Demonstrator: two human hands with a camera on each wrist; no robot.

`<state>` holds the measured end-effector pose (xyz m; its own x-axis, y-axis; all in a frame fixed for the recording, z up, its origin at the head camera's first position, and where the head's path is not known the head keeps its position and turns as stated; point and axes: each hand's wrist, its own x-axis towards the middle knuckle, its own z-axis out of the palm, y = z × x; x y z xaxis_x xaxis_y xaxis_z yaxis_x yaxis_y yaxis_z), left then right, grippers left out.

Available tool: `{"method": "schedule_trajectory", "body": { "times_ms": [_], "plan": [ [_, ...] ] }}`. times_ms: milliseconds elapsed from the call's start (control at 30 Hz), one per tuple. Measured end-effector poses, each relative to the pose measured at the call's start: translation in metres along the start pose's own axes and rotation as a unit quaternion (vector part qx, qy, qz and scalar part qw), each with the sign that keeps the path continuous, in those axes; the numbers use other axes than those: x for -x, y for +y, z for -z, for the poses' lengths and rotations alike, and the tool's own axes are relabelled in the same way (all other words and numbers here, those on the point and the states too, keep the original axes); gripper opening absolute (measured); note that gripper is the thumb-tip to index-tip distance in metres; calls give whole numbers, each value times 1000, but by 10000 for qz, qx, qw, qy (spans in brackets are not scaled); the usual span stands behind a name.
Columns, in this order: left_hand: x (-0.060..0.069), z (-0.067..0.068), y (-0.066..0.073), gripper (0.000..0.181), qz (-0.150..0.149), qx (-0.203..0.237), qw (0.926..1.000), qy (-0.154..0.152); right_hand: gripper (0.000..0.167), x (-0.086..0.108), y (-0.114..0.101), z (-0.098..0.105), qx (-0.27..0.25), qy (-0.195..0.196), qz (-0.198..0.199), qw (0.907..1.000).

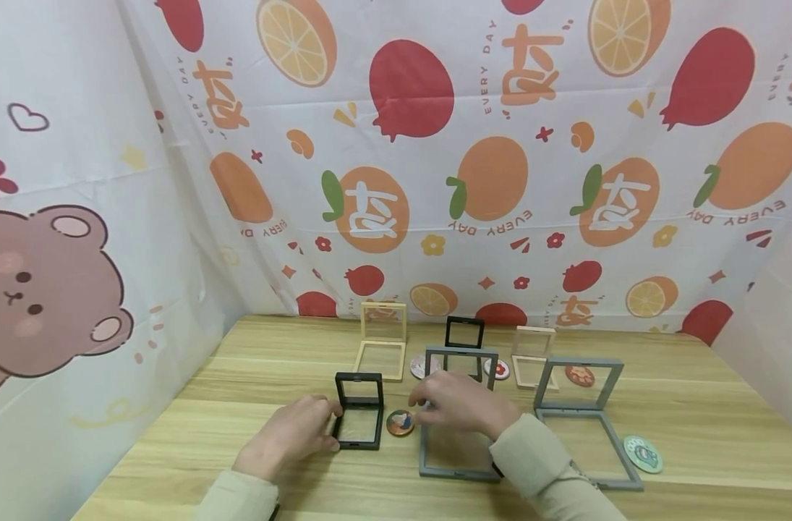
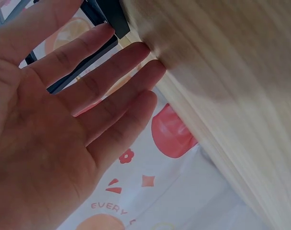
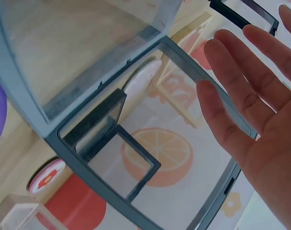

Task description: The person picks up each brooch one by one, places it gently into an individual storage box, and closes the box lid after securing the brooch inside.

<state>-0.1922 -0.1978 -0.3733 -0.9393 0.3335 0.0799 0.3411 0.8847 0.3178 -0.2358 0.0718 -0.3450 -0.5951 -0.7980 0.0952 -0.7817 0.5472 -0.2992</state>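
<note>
My left hand (image 1: pixel 299 425) is at the left side of a small black hinged display frame (image 1: pixel 359 446), its fingertips at the frame's edge. That frame stands unfolded like an L, one clear-film half flat, the other upright. In the left wrist view the fingers are extended beside the black frame (image 2: pixel 117 21). Over the inner left side of a larger grey hinged frame (image 1: pixel 459 475) hovers my right hand (image 1: pixel 463 401), near a round picture badge (image 1: pixel 400 423). The right wrist view shows loosely extended fingers holding nothing, with the grey frame (image 3: pixel 100 187) beside them.
Behind stand a cream frame (image 1: pixel 382 340), another black frame (image 1: pixel 464 320) and a pale frame (image 1: pixel 535 331), with round badges (image 1: pixel 497 369) among them. To the right are a second grey frame (image 1: pixel 620 449) and a green badge (image 1: pixel 643 454). A printed cloth (image 1: pixel 474 253) hangs behind the wooden table (image 1: pixel 239 405).
</note>
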Motion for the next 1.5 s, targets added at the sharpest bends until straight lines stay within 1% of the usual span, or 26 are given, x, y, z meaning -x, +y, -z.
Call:
{"method": "schedule_trajectory", "body": {
  "times_ms": [167,367,600,800,933,1100,1233,1400,1467,1500],
  "plan": [
    [-1,0,2,41,0,-127,9999,47,18,-2,-3,-2,-54,-104,-122,9999],
    [-1,2,3,41,109,-348,9993,117,15,-7,-4,-5,116,-204,-85,9997],
    [-3,2,6,42,150,-470,9987,115,13,-12,-6,-11,253,-312,-149,9991],
    [-3,3,6,42,218,-569,9981,113,14,-17,-6,-17,650,-300,-69,9974],
    [-2,3,5,42,248,-596,9978,118,12,-19,-6,-21,884,-289,-10,9957],
    [-3,4,6,42,204,-591,9980,117,7,-21,-6,-22,994,-289,-27,9946],
    [-4,3,7,41,191,-570,9981,128,12,-22,-6,-23,1125,-275,-28,9933],
    [-4,3,6,42,216,-545,9982,92,22,-24,-8,-28,1434,-266,8,9893],
    [-3,2,6,42,234,-544,9982,87,24,-25,-9,-30,1520,-255,35,9880],
    [-3,2,5,43,243,-540,9982,93,22,-25,-9,-31,1527,-235,44,9880]
  ]
}}
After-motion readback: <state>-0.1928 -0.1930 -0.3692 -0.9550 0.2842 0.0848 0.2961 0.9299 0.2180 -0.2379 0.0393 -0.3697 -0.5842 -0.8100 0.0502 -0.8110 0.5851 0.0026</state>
